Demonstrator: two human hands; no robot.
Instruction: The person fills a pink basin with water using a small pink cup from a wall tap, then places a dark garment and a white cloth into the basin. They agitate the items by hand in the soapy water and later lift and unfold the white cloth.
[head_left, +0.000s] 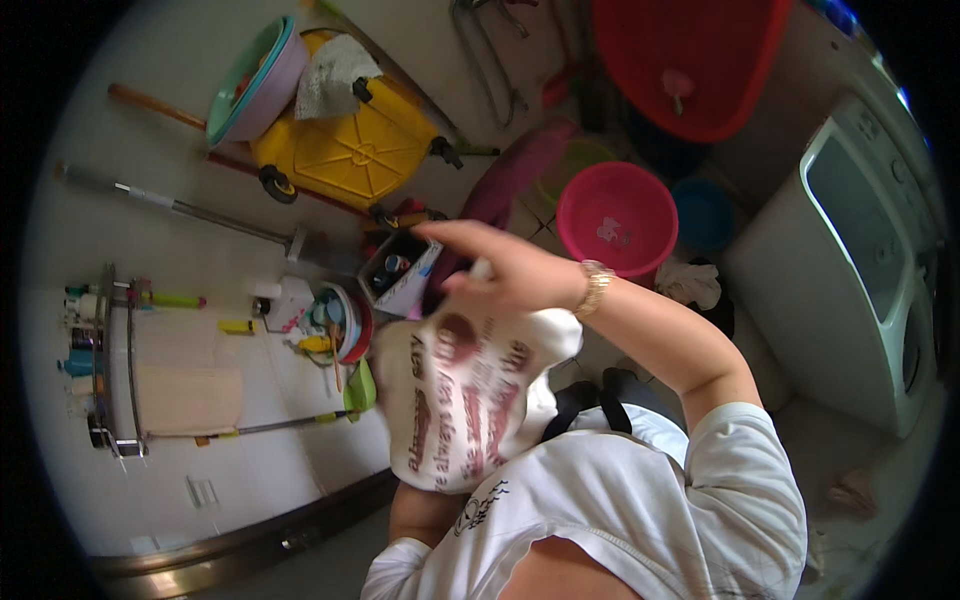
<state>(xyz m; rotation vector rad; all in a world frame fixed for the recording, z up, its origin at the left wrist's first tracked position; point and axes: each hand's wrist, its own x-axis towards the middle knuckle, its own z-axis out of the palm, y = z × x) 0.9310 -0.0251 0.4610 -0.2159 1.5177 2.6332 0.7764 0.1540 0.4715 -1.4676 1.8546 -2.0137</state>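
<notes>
A white cloth garment (480, 390) with brown printed lettering hangs in front of my body. My left forearm (424, 514) goes up beneath it, and the cloth hides my left hand. Blurred by motion, my right hand (510, 266) is over the garment's upper end with thumb and index finger spread apart. A pale bit shows between them, too blurred to tell what it is. On the right wrist sits a gold-coloured metal band (596, 287). Beyond that hand lies a dark purple cloth (510, 169), partly covered by it.
A pink basin (619, 217), a blue basin (703, 214) and a large red tub (694, 67) stand ahead. To the right is a white washing machine (847, 262). A yellow wheeled plastic container (360, 146), an open box (401, 274) and a wall rack (120, 360) are at left.
</notes>
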